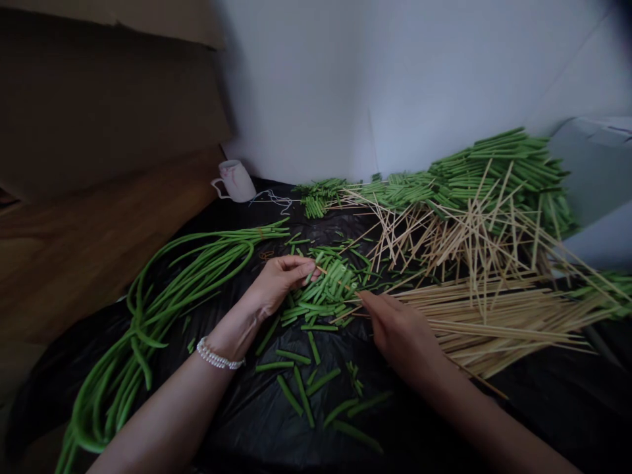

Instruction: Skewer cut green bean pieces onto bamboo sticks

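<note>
My left hand (290, 276), with a beaded bracelet at the wrist, pinches a short green bean piece (310, 271) between thumb and fingers. My right hand (395, 326) is closed around a thin wooden skewer (338, 282). The skewer's tip points up and left and meets the fingers of my left hand; whether it has pierced the piece is hidden. Beneath and between both hands lies a pile of cut green bean pieces (320, 296). Loose pieces (306, 395) are scattered nearer to me on the black plastic sheet (237, 421).
Long uncut beans (162, 283) curve along the left side. To the right are many bare skewers (494, 316), with stacked skewered beans (503, 164) behind them. A white mug (237, 181) stands at the back left by a pale wall. A cardboard box (108, 105) fills the upper left.
</note>
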Tool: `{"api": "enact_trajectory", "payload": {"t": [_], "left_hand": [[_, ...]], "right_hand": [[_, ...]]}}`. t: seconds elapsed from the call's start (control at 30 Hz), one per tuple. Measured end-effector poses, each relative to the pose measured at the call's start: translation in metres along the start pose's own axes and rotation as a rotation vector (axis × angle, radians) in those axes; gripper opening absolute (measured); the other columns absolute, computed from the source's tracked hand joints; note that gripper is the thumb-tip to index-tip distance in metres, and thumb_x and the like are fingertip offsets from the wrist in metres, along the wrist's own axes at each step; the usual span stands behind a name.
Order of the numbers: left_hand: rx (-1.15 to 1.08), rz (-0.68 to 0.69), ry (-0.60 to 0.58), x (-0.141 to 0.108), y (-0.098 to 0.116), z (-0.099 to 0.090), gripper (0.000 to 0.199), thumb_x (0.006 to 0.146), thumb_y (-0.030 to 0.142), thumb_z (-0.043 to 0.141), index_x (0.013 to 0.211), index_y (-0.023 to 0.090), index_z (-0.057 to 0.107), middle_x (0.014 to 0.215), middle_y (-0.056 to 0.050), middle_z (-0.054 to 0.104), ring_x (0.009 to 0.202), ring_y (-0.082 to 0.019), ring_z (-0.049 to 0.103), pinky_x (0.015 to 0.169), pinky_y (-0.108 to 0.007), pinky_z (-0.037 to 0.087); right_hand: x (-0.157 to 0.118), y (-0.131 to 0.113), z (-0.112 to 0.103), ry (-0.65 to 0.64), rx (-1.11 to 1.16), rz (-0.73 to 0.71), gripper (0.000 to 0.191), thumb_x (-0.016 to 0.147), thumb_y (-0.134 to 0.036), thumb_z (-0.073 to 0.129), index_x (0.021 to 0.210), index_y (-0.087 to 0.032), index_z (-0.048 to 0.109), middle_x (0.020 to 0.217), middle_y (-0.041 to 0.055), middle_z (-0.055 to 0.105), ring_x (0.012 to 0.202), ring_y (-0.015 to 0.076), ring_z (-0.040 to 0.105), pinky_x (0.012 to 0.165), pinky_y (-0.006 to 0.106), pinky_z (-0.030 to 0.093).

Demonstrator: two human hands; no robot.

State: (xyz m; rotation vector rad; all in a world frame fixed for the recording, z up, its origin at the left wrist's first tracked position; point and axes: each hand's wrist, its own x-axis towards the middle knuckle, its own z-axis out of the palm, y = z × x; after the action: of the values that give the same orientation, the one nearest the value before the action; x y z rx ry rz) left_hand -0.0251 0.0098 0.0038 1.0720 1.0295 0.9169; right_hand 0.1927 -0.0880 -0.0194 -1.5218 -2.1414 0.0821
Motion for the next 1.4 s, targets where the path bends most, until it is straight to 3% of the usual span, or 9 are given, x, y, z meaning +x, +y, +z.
{"api": "enact_trajectory", "payload": {"t": [0.1,0.3,0.47,0.57,0.77,0.93,1.03,1.27,1.4], "left_hand": [[0.006,0.011,-0.036,0.000,0.000,-0.001,0.024,0.064,0.034,0.080,0.077,0.015,0.074,0.075,-0.004,0.070,0.071,-0.012,0.060,0.068,-0.023,0.044],[0.017,0.025,-0.076,0.000,0.000,-0.001,0.023,0.065,0.033,0.079,0.078,0.015,0.073,0.073,-0.004,0.069,0.070,-0.012,0.059,0.068,-0.023,0.044],[0.015,0.006,-0.091,0.000,-0.002,-0.001,0.024,0.065,0.034,0.079,0.078,0.014,0.072,0.073,-0.004,0.069,0.070,-0.012,0.060,0.068,-0.024,0.043],[0.029,0.003,-0.104,0.000,-0.002,-0.002,0.025,0.066,0.034,0.079,0.080,0.014,0.072,0.074,-0.005,0.070,0.071,-0.012,0.060,0.069,-0.024,0.043],[0.014,-0.008,-0.105,-0.002,0.000,-0.001,0.023,0.065,0.031,0.080,0.078,0.014,0.071,0.072,-0.003,0.070,0.062,-0.008,0.055,0.063,-0.021,0.041],[0.026,-0.009,-0.113,-0.001,-0.001,-0.002,0.022,0.066,0.031,0.079,0.079,0.015,0.071,0.075,-0.004,0.071,0.067,-0.010,0.059,0.066,-0.021,0.042],[0.018,-0.022,-0.120,0.001,-0.003,-0.004,0.022,0.065,0.031,0.080,0.078,0.015,0.072,0.074,-0.004,0.072,0.068,-0.011,0.060,0.066,-0.021,0.042],[0.048,-0.045,-0.137,0.001,-0.003,-0.005,0.021,0.064,0.029,0.081,0.078,0.015,0.073,0.073,-0.003,0.071,0.060,-0.007,0.055,0.062,-0.020,0.042],[0.063,-0.047,-0.148,0.001,-0.003,-0.005,0.021,0.065,0.030,0.080,0.079,0.015,0.074,0.073,-0.003,0.070,0.062,-0.008,0.056,0.064,-0.020,0.043]], "right_hand": [[0.000,-0.002,-0.001,0.035,-0.030,-0.010,0.038,0.085,-0.007,0.039,0.115,-0.015,0.062,0.091,0.0106,0.069,0.077,0.0200,0.065,0.069,0.028,0.049],[0.009,-0.005,-0.008,-0.026,0.375,0.041,0.026,0.091,-0.016,0.043,0.087,-0.020,0.069,0.061,-0.0012,0.064,0.054,0.0131,0.058,0.054,0.021,0.043],[0.002,-0.003,-0.003,0.026,0.105,-0.011,0.034,0.087,-0.008,0.040,0.107,-0.015,0.066,0.087,0.0090,0.069,0.075,0.0194,0.064,0.068,0.027,0.047],[-0.001,-0.003,-0.003,0.023,0.019,-0.016,0.039,0.085,-0.006,0.039,0.115,-0.013,0.062,0.090,0.0111,0.069,0.076,0.0202,0.064,0.068,0.028,0.047],[0.009,-0.006,-0.010,-0.036,0.380,0.056,0.025,0.091,-0.016,0.045,0.086,-0.019,0.069,0.059,-0.0013,0.062,0.053,0.0123,0.057,0.054,0.020,0.042],[0.002,-0.005,-0.006,0.018,0.125,-0.008,0.035,0.087,-0.008,0.039,0.108,-0.013,0.065,0.086,0.0101,0.069,0.077,0.0208,0.063,0.070,0.029,0.047],[0.000,-0.005,-0.006,0.031,0.074,-0.007,0.038,0.086,-0.007,0.038,0.113,-0.013,0.063,0.090,0.0120,0.069,0.078,0.0216,0.063,0.071,0.030,0.047],[0.010,-0.004,-0.012,-0.074,0.447,0.078,0.027,0.090,-0.018,0.046,0.075,-0.020,0.068,0.057,-0.0019,0.062,0.052,0.0125,0.056,0.052,0.020,0.041],[0.004,-0.004,-0.008,0.011,0.268,0.020,0.027,0.088,-0.012,0.044,0.098,-0.018,0.069,0.085,0.0065,0.071,0.078,0.0183,0.065,0.071,0.026,0.047]]}}
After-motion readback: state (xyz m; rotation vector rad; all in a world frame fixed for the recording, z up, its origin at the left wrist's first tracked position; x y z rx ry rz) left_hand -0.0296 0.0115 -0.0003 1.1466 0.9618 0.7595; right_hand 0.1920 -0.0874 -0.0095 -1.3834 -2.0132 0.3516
